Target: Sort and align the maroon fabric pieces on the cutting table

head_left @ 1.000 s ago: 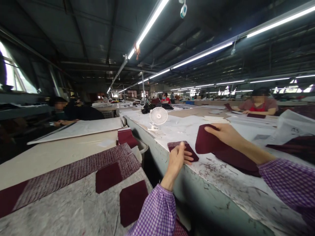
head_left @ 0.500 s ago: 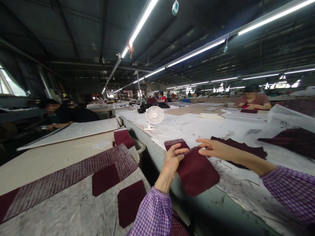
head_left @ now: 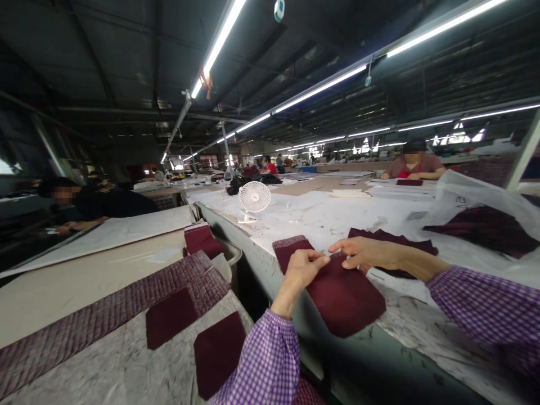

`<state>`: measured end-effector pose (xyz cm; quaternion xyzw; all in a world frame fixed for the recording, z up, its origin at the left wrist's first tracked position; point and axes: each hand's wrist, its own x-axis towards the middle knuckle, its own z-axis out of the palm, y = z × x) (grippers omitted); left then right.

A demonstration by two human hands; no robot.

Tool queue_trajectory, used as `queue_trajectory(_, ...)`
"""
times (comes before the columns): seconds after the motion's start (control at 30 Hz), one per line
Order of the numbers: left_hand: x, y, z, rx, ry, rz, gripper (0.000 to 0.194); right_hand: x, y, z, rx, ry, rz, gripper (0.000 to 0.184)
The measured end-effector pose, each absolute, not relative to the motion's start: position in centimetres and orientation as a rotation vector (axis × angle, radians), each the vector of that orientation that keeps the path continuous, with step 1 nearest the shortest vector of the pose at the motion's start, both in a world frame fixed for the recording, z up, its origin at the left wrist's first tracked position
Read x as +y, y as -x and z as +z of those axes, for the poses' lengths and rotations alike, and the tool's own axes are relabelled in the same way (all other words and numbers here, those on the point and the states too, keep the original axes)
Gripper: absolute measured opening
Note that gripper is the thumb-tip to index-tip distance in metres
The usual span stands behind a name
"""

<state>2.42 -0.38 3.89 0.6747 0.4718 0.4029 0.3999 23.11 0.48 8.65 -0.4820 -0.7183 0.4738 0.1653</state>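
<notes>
A maroon fabric piece point(head_left: 343, 301) lies at the near edge of the white cutting table point(head_left: 337, 216), over a second maroon piece with a woven trim point(head_left: 289, 247). My left hand point(head_left: 301, 270) pinches the top piece's upper left edge, fingers closed on it. My right hand point(head_left: 363, 253) rests on its upper right edge, fingers curled against the cloth. Both arms wear purple checked sleeves. A flat pile of maroon pieces point(head_left: 392, 236) lies just beyond my right hand.
A small white fan point(head_left: 253, 198) stands farther up the table. On the left table lie a long woven strip point(head_left: 105, 315) and two maroon pieces point(head_left: 171, 316). A white plastic bag point(head_left: 476, 202) covers more maroon cloth at right. Other people sit at nearby tables.
A second ago my right hand held a maroon piece lifted over the pile; it brought it down onto the trimmed piece by my left hand. Both hands now grip its upper edge.
</notes>
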Motion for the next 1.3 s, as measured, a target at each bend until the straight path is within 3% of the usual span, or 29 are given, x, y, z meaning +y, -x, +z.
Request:
queue_trajectory(0.1, -0.3, -4.3, 3.5, 1.431, -1.971, 1.021, 0.016, 1.2, -23.8, 7.9, -2.177, 1.458, 1.183, 0.058)
queue_trajectory(0.3, 0.2, -5.5, 1.1, 1.481, -2.292, 1.001, 0.021, 2.5, -25.0, 6.6, -2.461, 1.458, 0.6, 0.028)
queue_trajectory(0.53, 0.8, -5.1, -0.1, 1.32, -2.188, 1.178, 0.025, 3.9, -25.7, 5.2, -2.494, 1.301, 0.527, 0.026)
queue_trajectory(0.73, 0.7, -5.0, 0.0, 1.323, -2.176, 1.182, 0.025, 3.9, -25.8, 5.1, -2.447, 1.307, 0.662, 0.023)
queue_trajectory(1.03, 0.8, -5.0, -0.1, 1.319, -2.169, 1.185, 0.025, 3.3, -25.0, 5.7, -2.516, 1.331, 0.531, 0.014)
queue_trajectory(1.3, 1.6, -4.8, -0.2, 1.338, -2.272, 1.093, 0.03, 3.5, -25.1, 5.5, -2.798, 1.009, -0.144, 0.021)
